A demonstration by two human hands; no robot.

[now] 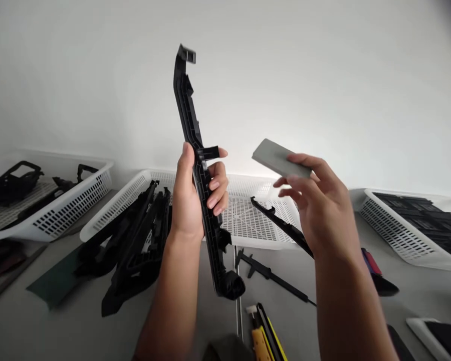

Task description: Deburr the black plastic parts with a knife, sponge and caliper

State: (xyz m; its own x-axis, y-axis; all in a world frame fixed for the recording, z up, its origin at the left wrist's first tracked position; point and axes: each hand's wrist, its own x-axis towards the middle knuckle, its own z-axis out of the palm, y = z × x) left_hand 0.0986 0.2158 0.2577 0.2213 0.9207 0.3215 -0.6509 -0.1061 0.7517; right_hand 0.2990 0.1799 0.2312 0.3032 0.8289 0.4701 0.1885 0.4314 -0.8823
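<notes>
1. The landmark is the dark caliper (274,278), which lies slantwise on the grey desk (293,321), its measuring jaws at the far left end.
2. The left hand (184,200) is closed around the long black plastic part (206,200), with the thumb along one side and the fingers wrapped over the other.
3. That part is raised to the left of the caliper, nearly upright, its top tilted left; a short tab juts out near the middle and a rounded end hangs at the bottom.
4. The right hand (326,210) pinches a flat grey block (280,158) between thumb and fingers, above the caliper and well apart from the black part; its other fingers are loosely bent.
5. Beyond the caliper stands the middle white basket (263,243), with a slim black strip (276,220) in it, partly hidden by the right hand.
6. Left of the caliper, a heap of black parts (139,250) slants over a dark green sheet (56,278).
7. Farther left is the left white basket (75,205), holding black frames (18,183).
8. Right of the caliper, the right white basket (396,233) holds stacked black pieces (417,215).
9. On the near side of the caliper lie yellow-and-black tools (263,341), cut off by the view's edge.
</notes>
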